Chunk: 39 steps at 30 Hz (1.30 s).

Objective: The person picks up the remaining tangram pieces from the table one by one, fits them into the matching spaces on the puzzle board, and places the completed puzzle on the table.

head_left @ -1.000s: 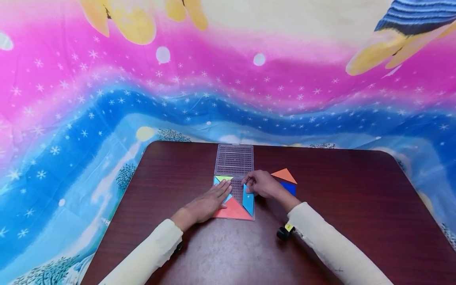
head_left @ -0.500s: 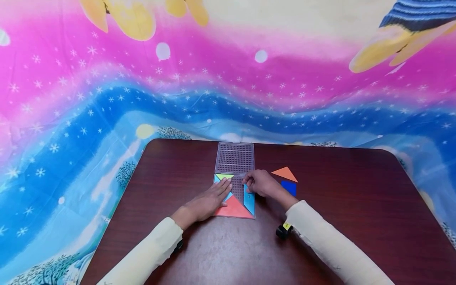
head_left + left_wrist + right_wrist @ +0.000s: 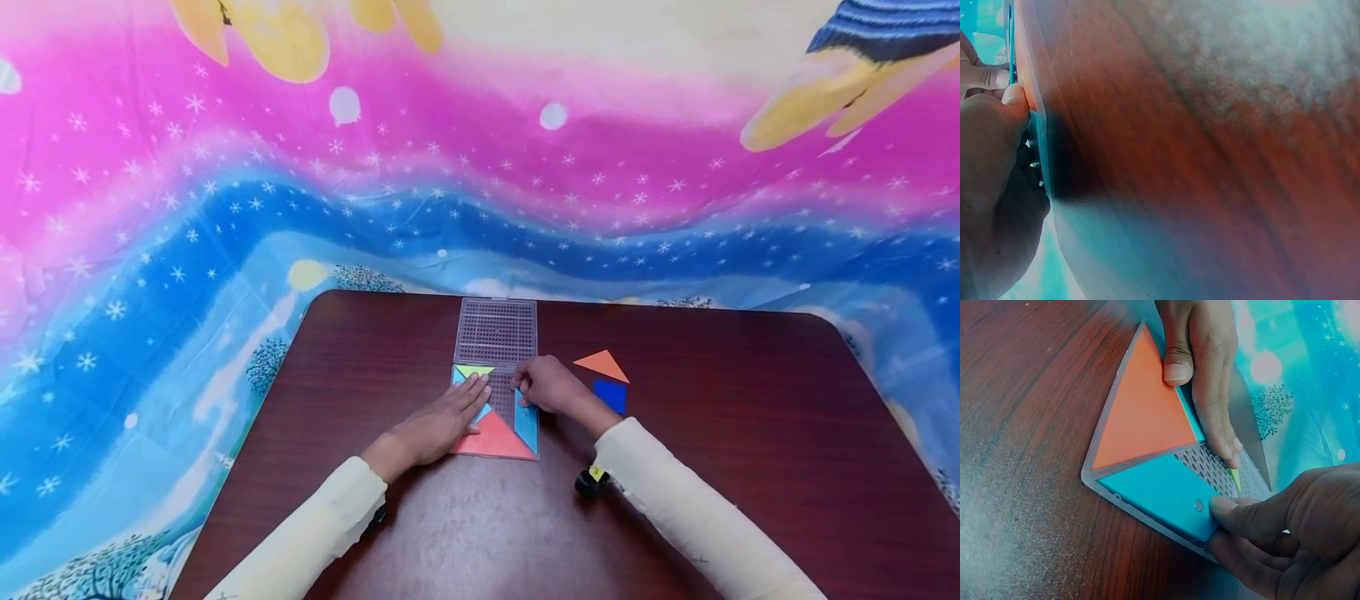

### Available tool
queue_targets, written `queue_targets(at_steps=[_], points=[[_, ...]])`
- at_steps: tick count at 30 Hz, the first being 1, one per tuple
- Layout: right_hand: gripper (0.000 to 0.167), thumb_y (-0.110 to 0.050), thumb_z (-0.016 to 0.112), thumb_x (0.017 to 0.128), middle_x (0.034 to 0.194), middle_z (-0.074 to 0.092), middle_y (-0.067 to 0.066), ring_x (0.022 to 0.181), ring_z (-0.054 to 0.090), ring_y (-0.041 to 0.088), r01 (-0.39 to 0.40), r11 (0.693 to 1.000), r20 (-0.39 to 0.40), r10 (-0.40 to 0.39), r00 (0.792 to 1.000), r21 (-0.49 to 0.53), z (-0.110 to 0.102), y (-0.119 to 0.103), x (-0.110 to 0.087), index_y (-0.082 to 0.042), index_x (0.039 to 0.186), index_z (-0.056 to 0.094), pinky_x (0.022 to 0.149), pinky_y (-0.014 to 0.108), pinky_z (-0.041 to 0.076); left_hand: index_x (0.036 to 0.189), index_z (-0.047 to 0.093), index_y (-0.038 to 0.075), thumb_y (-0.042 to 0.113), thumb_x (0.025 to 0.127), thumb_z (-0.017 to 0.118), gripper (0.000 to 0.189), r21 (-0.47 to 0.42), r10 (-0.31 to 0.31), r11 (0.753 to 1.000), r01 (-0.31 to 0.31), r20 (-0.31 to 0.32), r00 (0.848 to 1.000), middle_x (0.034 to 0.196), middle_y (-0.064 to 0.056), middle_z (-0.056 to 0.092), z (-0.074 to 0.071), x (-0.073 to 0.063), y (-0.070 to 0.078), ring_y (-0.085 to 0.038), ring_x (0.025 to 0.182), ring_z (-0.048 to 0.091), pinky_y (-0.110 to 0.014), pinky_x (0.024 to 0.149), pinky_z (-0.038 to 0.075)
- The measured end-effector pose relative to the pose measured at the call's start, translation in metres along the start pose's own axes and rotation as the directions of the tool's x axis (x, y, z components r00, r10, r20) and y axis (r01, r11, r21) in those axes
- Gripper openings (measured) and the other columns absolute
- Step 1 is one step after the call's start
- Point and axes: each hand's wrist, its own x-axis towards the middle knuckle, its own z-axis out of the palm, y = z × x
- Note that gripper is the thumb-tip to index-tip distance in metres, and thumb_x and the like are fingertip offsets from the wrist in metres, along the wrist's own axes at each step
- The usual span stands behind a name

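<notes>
A clear, hinged tangram case lies unfolded, its perforated tray (image 3: 502, 388) at the near side. My left hand (image 3: 438, 423) rests with extended fingers over the tray's left half, touching the pieces there. Beneath and beside it show a large coral-orange triangle (image 3: 495, 437), a light-blue piece (image 3: 1190, 415) mostly hidden by the hand, and a small yellow-green triangle (image 3: 474, 370). My right hand (image 3: 549, 385) pinches the upper end of a blue parallelogram tangram piece (image 3: 1154, 494) between thumb and fingers, along the tray's right side. The left wrist view shows the left hand (image 3: 988, 162) only in part.
The case's perforated lid (image 3: 497, 332) lies flat beyond the tray. Right of my right hand, an orange triangle (image 3: 603, 365) and a dark-blue square (image 3: 610, 396) lie on the brown table (image 3: 720, 417). A patterned cloth (image 3: 480, 192) hangs behind the table.
My right wrist has shifted slightly left, exposing more of the dark-blue square. Both hands otherwise keep their places, with the parallelogram still pinched. The head view has moved a little.
</notes>
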Motion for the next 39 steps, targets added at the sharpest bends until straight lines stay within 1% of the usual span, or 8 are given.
queue_targets(at_steps=[5, 9, 13, 18, 25, 31, 39], points=[[0.013, -0.003, 0.075, 0.092, 0.084, 0.063, 0.006, 0.068, 0.054, 0.016, 0.023, 1.000, -0.019, -0.024, 1.000, -0.017, 0.001, -0.004, -0.001, -0.006, 0.104, 0.074, 0.059, 0.021, 0.050, 0.163, 0.018, 0.004, 0.034, 0.113, 0.035, 0.061, 0.002, -0.018, 1.000, 0.018, 0.013, 1.000, 0.174, -0.013, 0.010, 0.000, 0.001, 0.001, -0.030, 0.162, 0.007, -0.044, 0.131, 0.017], [0.010, -0.003, 0.072, 0.094, 0.083, 0.065, 0.007, 0.066, 0.056, 0.015, -0.001, 1.000, -0.033, 0.000, 0.999, -0.021, 0.004, -0.007, -0.001, -0.005, 0.103, 0.074, 0.058, 0.021, 0.049, 0.163, 0.019, 0.004, 0.033, 0.113, 0.036, 0.061, -0.006, -0.017, 1.000, 0.017, 0.012, 1.000, 0.174, -0.013, 0.010, 0.000, 0.001, 0.001, -0.030, 0.162, 0.006, -0.044, 0.131, 0.018], [0.010, -0.003, 0.072, 0.093, 0.087, 0.067, 0.007, 0.069, 0.059, 0.015, -0.034, 0.999, -0.045, 0.032, 0.998, -0.039, 0.004, -0.009, -0.001, -0.006, 0.103, 0.074, 0.059, 0.022, 0.053, 0.163, 0.019, 0.003, 0.034, 0.113, 0.036, 0.061, -0.012, -0.011, 1.000, 0.011, 0.010, 1.000, 0.174, -0.013, 0.010, 0.000, 0.002, 0.001, -0.031, 0.162, 0.006, -0.044, 0.131, 0.018], [0.011, -0.003, 0.074, 0.092, 0.092, 0.069, 0.007, 0.071, 0.060, 0.015, -0.050, 0.998, -0.058, 0.047, 0.997, -0.043, 0.004, -0.010, -0.002, -0.006, 0.102, 0.074, 0.061, 0.024, 0.056, 0.163, 0.019, 0.003, 0.034, 0.113, 0.036, 0.061, 0.003, -0.007, 1.000, 0.007, 0.009, 1.000, 0.173, -0.014, 0.011, -0.001, 0.003, 0.002, -0.031, 0.162, 0.007, -0.044, 0.131, 0.018], [0.014, -0.001, 0.077, 0.088, 0.086, 0.066, 0.005, 0.069, 0.059, 0.016, -0.052, 0.997, -0.068, 0.048, 0.997, -0.057, 0.006, -0.013, -0.003, -0.008, 0.099, 0.072, 0.058, 0.023, 0.054, 0.164, 0.017, 0.005, 0.035, 0.113, 0.035, 0.062, -0.011, -0.026, 1.000, 0.026, 0.024, 0.999, 0.174, -0.013, 0.008, -0.002, 0.001, 0.002, -0.029, 0.162, 0.005, -0.043, 0.131, 0.015], [0.013, 0.000, 0.074, 0.090, 0.083, 0.064, 0.005, 0.067, 0.058, 0.016, -0.066, 0.996, -0.077, 0.061, 0.995, -0.059, 0.008, -0.014, -0.004, -0.009, 0.099, 0.071, 0.055, 0.023, 0.051, 0.164, 0.017, 0.005, 0.037, 0.113, 0.036, 0.063, -0.011, -0.029, 1.000, 0.029, 0.024, 0.999, 0.174, -0.012, 0.009, 0.000, 0.000, 0.002, -0.029, 0.162, 0.005, -0.044, 0.131, 0.017], [0.011, -0.001, 0.077, 0.089, 0.083, 0.066, 0.004, 0.067, 0.059, 0.014, -0.052, 0.996, -0.117, 0.044, 0.992, -0.068, 0.010, -0.013, -0.007, -0.008, 0.095, 0.072, 0.058, 0.023, 0.055, 0.164, 0.016, 0.007, 0.038, 0.112, 0.037, 0.064, -0.018, -0.043, 0.999, 0.043, 0.036, 0.998, 0.174, -0.011, 0.007, -0.001, 0.000, 0.003, -0.028, 0.162, 0.003, -0.044, 0.131, 0.016]])
